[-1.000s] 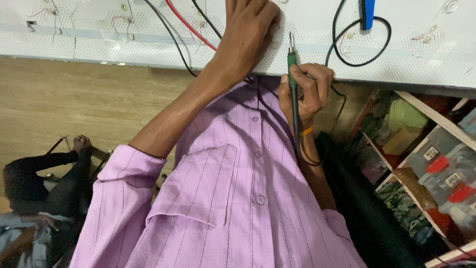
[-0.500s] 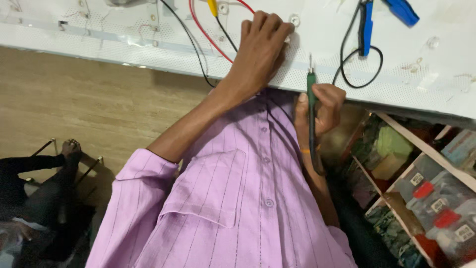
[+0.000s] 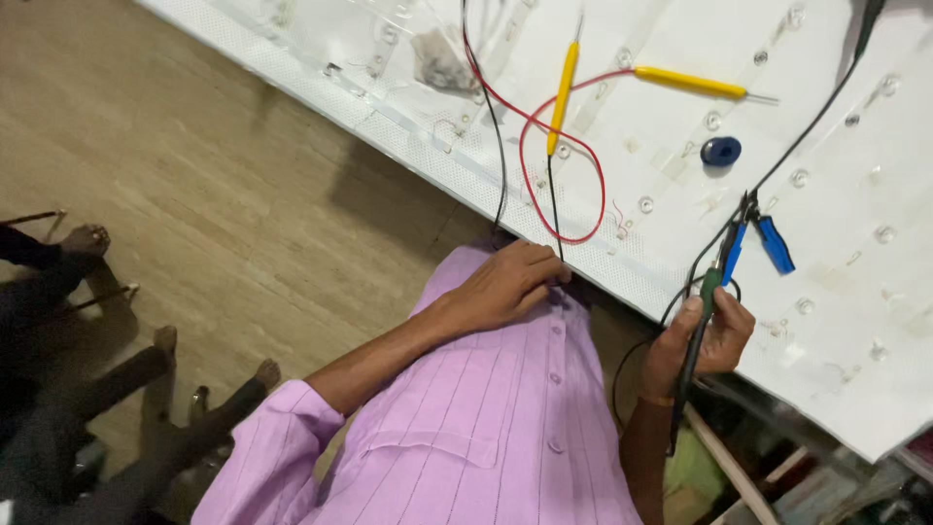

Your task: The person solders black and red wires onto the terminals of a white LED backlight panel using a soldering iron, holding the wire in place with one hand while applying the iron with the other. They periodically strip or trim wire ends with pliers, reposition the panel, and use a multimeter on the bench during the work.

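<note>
My right hand [image 3: 702,337] gripping green iron [image 3: 698,331] at panel [image 3: 855,321] edge, left hand [image 3: 505,282] loosely curled on black wire [image 3: 499,146], yellow probes [image 3: 564,92] and blue cap [image 3: 720,151] farther up panel, red wire [image 3: 525,160] looped between.

Looped red wire [image 3: 573,165], two yellow-handled test probes [image 3: 562,97] and a black cable [image 3: 797,146] cluttered the white panel [image 3: 855,321]. A blue-handled tool [image 3: 775,243] and small blue cap [image 3: 720,151] blocked its middle; the right side lay open.

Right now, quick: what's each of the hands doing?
Left hand: fingers curled at the white panel's edge by the black wire; a grip cannot be told.
Right hand: closed around a green-handled tool.
</note>
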